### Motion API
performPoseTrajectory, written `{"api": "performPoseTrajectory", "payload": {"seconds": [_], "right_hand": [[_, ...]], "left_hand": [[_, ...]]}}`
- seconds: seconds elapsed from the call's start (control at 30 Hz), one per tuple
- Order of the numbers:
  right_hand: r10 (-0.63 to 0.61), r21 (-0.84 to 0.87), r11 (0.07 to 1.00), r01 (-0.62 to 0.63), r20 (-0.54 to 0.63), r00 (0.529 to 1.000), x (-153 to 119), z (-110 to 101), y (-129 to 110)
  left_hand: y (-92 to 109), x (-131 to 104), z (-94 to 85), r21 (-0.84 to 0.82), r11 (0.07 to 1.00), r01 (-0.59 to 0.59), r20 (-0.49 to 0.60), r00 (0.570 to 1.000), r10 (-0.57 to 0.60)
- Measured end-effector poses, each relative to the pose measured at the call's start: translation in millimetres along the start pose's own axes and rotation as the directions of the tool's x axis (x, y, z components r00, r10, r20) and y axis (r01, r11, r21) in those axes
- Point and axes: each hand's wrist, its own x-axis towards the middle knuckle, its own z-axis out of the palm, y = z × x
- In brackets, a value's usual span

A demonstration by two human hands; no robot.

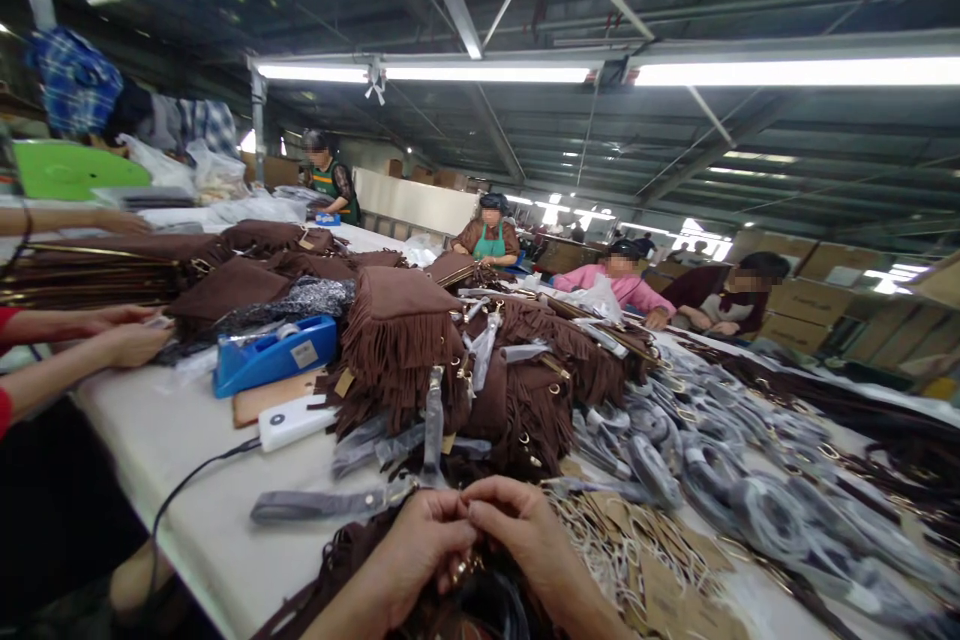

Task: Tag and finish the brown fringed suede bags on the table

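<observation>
My left hand (420,545) and my right hand (514,525) meet at the bottom middle, fingertips pinched together. What they pinch is hidden by the fingers. Just beneath them lies a dark brown fringed bag (360,545) with gold-coloured metal fittings, partly covered by my hands and wrists. A strap in grey wrapping (322,505) lies left of my left hand. Beside my right hand spreads a heap of brown cardboard tags with white strings (637,560). Directly ahead, brown fringed bags (401,305) are piled up.
Many wrapped, coiled straps (705,470) cover the table's right side. A blue tape dispenser (277,355) and a white corded device (296,420) sit to the left on the white table (150,430). A co-worker's hands (131,335) reach in at left; other people sit or stand farther back.
</observation>
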Motion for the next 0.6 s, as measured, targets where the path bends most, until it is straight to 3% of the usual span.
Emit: {"api": "performPoseTrajectory", "payload": {"seconds": [0.13,0.27,0.37,0.47,0.6], "right_hand": [[-0.137,-0.029,0.990,0.135,-0.068,0.988,-0.3,-2.8,1.8],[-0.019,0.179,0.983,0.051,-0.174,0.985,-2.9,-9.0,11.9],[0.064,0.274,0.962,-0.015,-0.172,0.983,-4.9,-12.3,21.5],[0.050,0.274,0.962,-0.015,-0.123,0.991,-6.7,-13.5,27.3],[0.065,0.274,0.961,-0.041,-0.078,0.995,-10.2,-14.2,29.3]], "left_hand": [[2.4,-5.1,-0.6,-0.079,0.996,-0.044,0.037,0.998,0.047],[4.6,-7.8,-3.7,-0.194,0.980,-0.039,0.077,0.996,0.055],[0.0,-3.7,-2.7,-0.164,0.985,-0.052,-0.020,0.999,0.050],[-6.2,1.5,1.0,-0.129,0.988,-0.086,-0.139,0.988,0.068],[-10.2,2.3,4.7,0.038,0.994,-0.103,-0.179,0.978,0.108]]}}
